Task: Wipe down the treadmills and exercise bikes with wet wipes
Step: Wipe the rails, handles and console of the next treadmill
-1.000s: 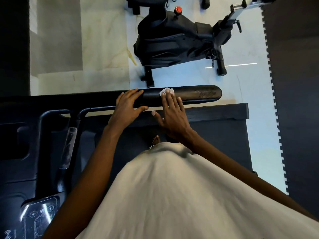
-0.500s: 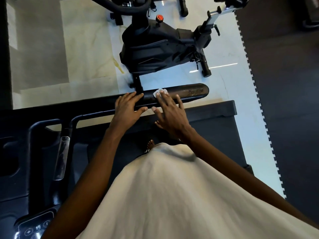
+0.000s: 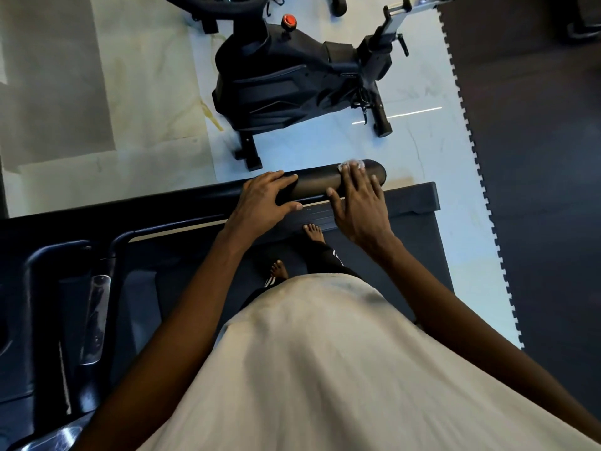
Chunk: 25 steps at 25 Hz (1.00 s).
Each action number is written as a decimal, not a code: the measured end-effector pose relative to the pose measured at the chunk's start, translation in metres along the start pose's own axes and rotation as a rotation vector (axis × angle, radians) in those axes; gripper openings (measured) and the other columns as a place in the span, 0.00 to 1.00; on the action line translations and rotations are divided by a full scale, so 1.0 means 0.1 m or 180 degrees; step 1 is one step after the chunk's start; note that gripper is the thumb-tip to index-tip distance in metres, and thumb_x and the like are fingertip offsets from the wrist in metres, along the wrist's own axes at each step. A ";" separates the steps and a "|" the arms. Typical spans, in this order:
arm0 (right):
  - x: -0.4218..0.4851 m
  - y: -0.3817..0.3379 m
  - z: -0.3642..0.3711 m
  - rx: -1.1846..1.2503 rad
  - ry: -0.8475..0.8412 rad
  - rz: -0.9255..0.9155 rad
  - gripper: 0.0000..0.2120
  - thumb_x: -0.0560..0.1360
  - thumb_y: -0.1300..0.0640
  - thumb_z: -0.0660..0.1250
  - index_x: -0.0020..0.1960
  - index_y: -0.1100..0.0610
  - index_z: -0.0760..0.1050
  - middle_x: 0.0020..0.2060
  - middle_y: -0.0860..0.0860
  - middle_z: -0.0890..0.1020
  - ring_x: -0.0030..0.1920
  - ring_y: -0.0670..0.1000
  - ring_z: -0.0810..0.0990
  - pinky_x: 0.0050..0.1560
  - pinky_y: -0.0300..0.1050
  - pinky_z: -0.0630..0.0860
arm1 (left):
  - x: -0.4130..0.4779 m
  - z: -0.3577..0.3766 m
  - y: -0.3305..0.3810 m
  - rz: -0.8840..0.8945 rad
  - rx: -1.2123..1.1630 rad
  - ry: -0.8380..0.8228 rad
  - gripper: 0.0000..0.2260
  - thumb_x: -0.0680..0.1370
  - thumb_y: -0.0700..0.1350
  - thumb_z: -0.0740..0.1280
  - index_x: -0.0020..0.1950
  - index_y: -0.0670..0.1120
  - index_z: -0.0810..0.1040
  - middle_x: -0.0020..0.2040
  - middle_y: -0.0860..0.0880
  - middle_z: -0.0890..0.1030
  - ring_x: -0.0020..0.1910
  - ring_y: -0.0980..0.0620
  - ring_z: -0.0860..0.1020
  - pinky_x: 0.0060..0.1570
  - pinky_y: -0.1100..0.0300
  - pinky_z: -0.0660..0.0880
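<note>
The person stands barefoot on the treadmill (image 3: 419, 198), leaning over its side handrail (image 3: 312, 183), a dark padded bar that runs across the view and ends in a rounded tip. The left hand (image 3: 263, 200) holds this handrail, fingers draped over the top and thumb tucked under the near side. The right hand (image 3: 361, 203) lies just beside it toward the tip, fingers straight and spread, pressing a white wet wipe (image 3: 351, 164) flat against the top of the bar. Only a crumpled edge of the wipe shows beyond the fingertips, close to the rounded end. Past the handrail a black exercise bike (image 3: 286, 83) with a red knob (image 3: 289, 20) stands on the pale marble floor (image 3: 146, 76), well apart from both hands. A dark foam mat (image 3: 536, 157) with a toothed edge covers the floor to the right. Both bare feet (image 3: 313, 231) rest on the treadmill's dark deck below the hands, and a pale shirt (image 3: 325, 369) fills the lower part of the view.
</note>
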State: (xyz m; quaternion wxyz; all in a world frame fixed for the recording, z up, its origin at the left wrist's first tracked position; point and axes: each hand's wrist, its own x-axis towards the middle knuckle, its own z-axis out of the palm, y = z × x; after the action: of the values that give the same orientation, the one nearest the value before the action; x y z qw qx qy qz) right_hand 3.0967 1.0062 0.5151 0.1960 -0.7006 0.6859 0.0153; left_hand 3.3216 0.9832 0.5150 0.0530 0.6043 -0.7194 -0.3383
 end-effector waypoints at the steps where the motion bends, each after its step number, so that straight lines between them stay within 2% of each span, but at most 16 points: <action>1: -0.03 0.06 -0.03 -0.0044 -0.0032 -0.0095 0.34 0.83 0.38 0.43 0.81 0.58 0.54 0.80 0.55 0.56 0.81 0.52 0.50 0.80 0.52 0.48 | 0.03 -0.01 0.01 0.0011 -0.0012 -0.0062 0.31 0.76 0.58 0.73 0.77 0.53 0.70 0.77 0.46 0.68 0.77 0.46 0.64 0.75 0.50 0.55; 4: -0.04 0.35 -0.14 -0.0065 -0.0036 0.0085 0.35 0.81 0.37 0.42 0.81 0.57 0.56 0.80 0.54 0.59 0.80 0.52 0.54 0.79 0.51 0.50 | 0.09 0.03 0.04 0.0013 -0.0046 -0.0067 0.33 0.73 0.62 0.73 0.75 0.52 0.72 0.75 0.47 0.71 0.75 0.46 0.67 0.73 0.50 0.58; 7: 0.10 0.46 -0.15 0.0022 -0.0230 0.0030 0.36 0.81 0.37 0.43 0.81 0.58 0.54 0.81 0.56 0.56 0.81 0.53 0.52 0.80 0.50 0.47 | 0.11 0.07 0.06 -0.0069 0.0017 0.0081 0.37 0.69 0.71 0.65 0.73 0.53 0.75 0.72 0.49 0.75 0.72 0.48 0.71 0.70 0.50 0.61; 12: 0.41 0.56 -0.30 -0.0002 -0.0704 -0.0363 0.39 0.80 0.35 0.37 0.81 0.58 0.55 0.81 0.56 0.57 0.81 0.53 0.52 0.80 0.50 0.47 | 0.11 0.09 0.09 -0.0130 0.0012 0.0273 0.36 0.70 0.71 0.66 0.71 0.52 0.77 0.71 0.50 0.76 0.70 0.49 0.73 0.69 0.54 0.62; 14: 0.37 0.66 -0.42 -0.0024 -0.0844 -0.0535 0.37 0.80 0.36 0.39 0.81 0.57 0.54 0.81 0.56 0.56 0.81 0.53 0.51 0.80 0.50 0.47 | 0.11 0.14 0.10 -0.0203 0.0057 0.0330 0.36 0.70 0.71 0.66 0.71 0.51 0.77 0.70 0.49 0.76 0.69 0.48 0.74 0.69 0.54 0.63; 18: 0.30 0.44 -0.49 0.0228 -0.1279 -0.1141 0.33 0.83 0.40 0.45 0.82 0.58 0.50 0.81 0.56 0.51 0.81 0.52 0.47 0.79 0.46 0.40 | 0.02 0.18 0.16 -0.0504 0.0205 0.0516 0.36 0.71 0.69 0.66 0.72 0.49 0.76 0.72 0.47 0.75 0.71 0.46 0.71 0.71 0.51 0.62; 21: 0.33 0.33 -0.46 0.0228 -0.1439 -0.1483 0.33 0.83 0.40 0.43 0.82 0.57 0.49 0.81 0.54 0.50 0.81 0.51 0.46 0.80 0.48 0.42 | -0.08 0.19 0.20 -0.0774 0.0059 0.0487 0.35 0.73 0.68 0.65 0.75 0.49 0.73 0.75 0.47 0.71 0.75 0.48 0.65 0.74 0.49 0.59; 25: 0.57 0.42 -0.51 0.0083 -0.1475 -0.1255 0.32 0.83 0.41 0.42 0.82 0.56 0.53 0.81 0.54 0.54 0.81 0.52 0.51 0.80 0.51 0.47 | -0.08 0.13 0.18 -0.1004 0.0197 0.0418 0.35 0.72 0.70 0.63 0.75 0.53 0.72 0.76 0.49 0.70 0.77 0.48 0.63 0.76 0.47 0.52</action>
State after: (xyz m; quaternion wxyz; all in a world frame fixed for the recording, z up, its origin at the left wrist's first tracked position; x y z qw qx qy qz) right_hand 3.0469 0.9371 0.5348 0.3554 -0.7955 0.4738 0.1277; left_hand 3.3029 0.9967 0.5177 0.0276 0.7318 -0.6208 -0.2799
